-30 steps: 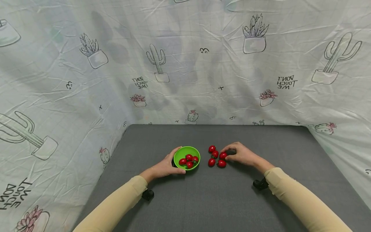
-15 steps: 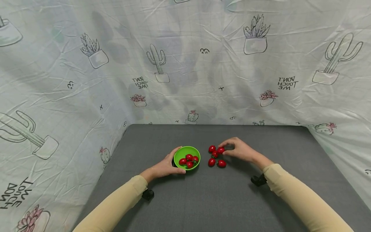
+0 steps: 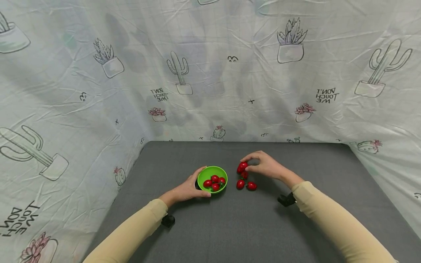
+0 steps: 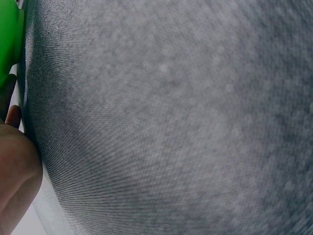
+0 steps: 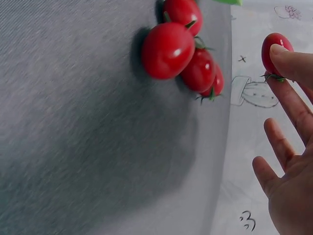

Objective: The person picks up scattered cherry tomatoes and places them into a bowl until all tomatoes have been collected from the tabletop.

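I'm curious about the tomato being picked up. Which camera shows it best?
The right wrist view: the held tomato is large and sharp there, pinched by the right hand. The head view shows it small, half hidden by fingers. The left wrist view shows none of it, only grey mat.

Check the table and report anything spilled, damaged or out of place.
Nothing stands out. The green bowl sits upright, gripped by the left hand; the right hand pinches one tomato; the loose tomatoes look whole.
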Available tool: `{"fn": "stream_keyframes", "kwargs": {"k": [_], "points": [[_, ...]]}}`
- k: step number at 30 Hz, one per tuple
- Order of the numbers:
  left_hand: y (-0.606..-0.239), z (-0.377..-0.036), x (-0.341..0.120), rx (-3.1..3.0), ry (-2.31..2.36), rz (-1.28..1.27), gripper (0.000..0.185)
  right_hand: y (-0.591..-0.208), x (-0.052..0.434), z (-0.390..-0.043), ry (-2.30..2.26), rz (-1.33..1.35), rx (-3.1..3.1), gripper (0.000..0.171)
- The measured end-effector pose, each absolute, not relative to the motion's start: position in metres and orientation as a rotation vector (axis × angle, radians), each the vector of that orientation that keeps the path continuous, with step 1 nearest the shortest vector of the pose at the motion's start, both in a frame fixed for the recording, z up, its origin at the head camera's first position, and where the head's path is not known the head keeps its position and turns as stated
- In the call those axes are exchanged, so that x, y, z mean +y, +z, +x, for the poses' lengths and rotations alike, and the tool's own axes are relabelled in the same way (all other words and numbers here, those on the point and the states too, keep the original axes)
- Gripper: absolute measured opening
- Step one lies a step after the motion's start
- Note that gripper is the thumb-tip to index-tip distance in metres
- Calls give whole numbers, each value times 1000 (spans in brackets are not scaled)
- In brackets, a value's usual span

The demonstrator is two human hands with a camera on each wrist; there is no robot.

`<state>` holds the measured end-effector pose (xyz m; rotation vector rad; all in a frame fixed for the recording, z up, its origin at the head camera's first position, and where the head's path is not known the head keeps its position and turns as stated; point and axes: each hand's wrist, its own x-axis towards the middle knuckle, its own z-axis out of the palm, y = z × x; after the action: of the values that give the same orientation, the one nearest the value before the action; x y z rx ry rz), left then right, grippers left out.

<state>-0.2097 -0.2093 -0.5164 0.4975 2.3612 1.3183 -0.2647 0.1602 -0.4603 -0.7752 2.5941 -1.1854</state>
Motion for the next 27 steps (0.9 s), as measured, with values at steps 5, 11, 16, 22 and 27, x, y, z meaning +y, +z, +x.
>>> {"fn": "stream_keyframes", "kwargs": {"k": [5, 11, 16, 22, 27], "points": [[-517, -211, -209, 2362, 1319, 496, 112, -455, 148, -268, -1191, -779, 2576, 29], [-516, -210, -208, 2367, 1324, 483, 113, -452, 130, -272, -1190, -780, 2558, 28], [-515, -209, -208, 2374, 1314, 480, 111, -452, 117, -274, -1195, -815, 2544, 29], [-516, -210, -208, 2353, 1330, 486, 109, -452, 104, -277, -1203, -847, 2528, 28], [-516, -211, -208, 2352, 1332, 481, 108, -451, 95, -278, -1203, -853, 2517, 27]]}}
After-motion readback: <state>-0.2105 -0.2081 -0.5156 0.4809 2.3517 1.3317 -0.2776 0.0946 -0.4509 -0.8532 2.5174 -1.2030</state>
